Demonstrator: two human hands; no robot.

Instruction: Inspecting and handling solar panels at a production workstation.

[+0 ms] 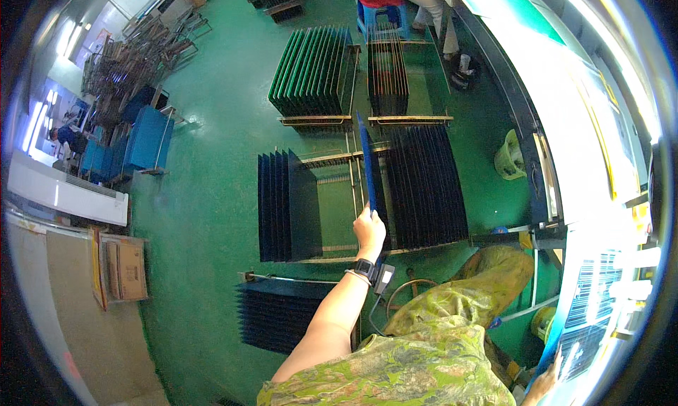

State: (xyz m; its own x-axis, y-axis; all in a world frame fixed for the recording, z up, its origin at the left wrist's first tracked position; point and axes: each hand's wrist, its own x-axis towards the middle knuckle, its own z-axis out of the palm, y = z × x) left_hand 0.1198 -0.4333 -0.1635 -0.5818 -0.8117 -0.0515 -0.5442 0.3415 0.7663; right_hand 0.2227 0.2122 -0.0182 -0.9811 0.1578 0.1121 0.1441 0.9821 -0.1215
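Observation:
My left hand [369, 234] is closed on the near edge of a thin blue panel [366, 159], held upright over a metal rack. Dark panels [427, 187] stand packed in the right side of this rack, close beside the held one. Several more dark panels [275, 205] stand at its left side, with a gap between the two groups. At the lower right, my right hand [542, 387] grips the near edge of a blue striped panel [590, 314] on the brightly lit table. Part of that hand is cut off by the picture's rim.
Green panels [311, 70] fill a rack farther off, beside another partly filled rack [388, 74]. More dark panels [282, 314] lie stacked near my left arm. A pale green bucket [510, 155] stands by the table. Another person's leg [427, 3] shows near a blue stool [381, 16].

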